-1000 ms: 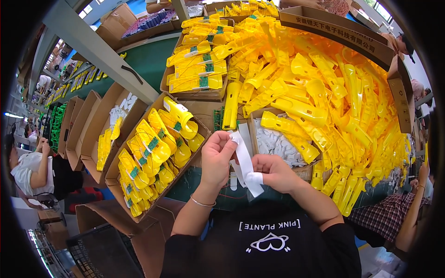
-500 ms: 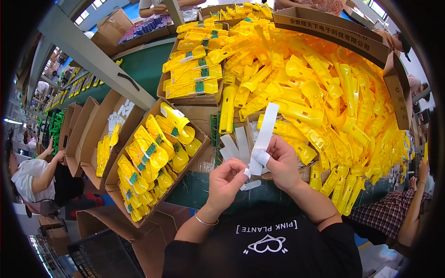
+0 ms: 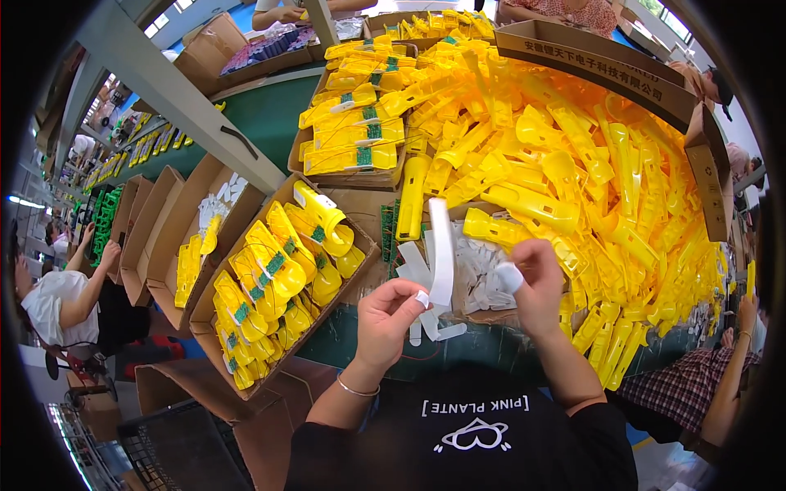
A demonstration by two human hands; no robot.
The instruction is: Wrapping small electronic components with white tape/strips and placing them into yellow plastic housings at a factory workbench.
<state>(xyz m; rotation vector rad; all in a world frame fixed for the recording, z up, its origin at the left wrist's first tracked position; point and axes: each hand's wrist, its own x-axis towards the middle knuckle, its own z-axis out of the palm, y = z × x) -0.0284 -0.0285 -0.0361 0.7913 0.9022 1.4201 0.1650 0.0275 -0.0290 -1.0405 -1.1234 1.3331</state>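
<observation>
My left hand (image 3: 390,317) pinches the lower end of a long white strip (image 3: 441,258) between thumb and forefinger. The strip stands up from the fingers and bends slightly. White wrapping covers the tip of my left thumb. To the right, my right hand (image 3: 538,293) is apart from the strip, its wrapped thumb spread from its curled fingers, with nothing visible between them. Behind the strip lie more white strips (image 3: 416,263). A pile of small white pieces (image 3: 485,274) fills a tray between my hands. Green circuit boards (image 3: 388,233) lie beside a yellow plastic shell (image 3: 412,199).
A huge heap of yellow shells (image 3: 565,180) spreads across the right, walled by cardboard (image 3: 589,69). Cartons of yellow shells with boards and wires (image 3: 270,282) stand left and behind (image 3: 356,135). A grey metal post (image 3: 180,106) slants past. Other people work around.
My right hand has let go of the white strip and moved right. The strip now stays with my left hand and has shifted left. The view has moved slightly.
</observation>
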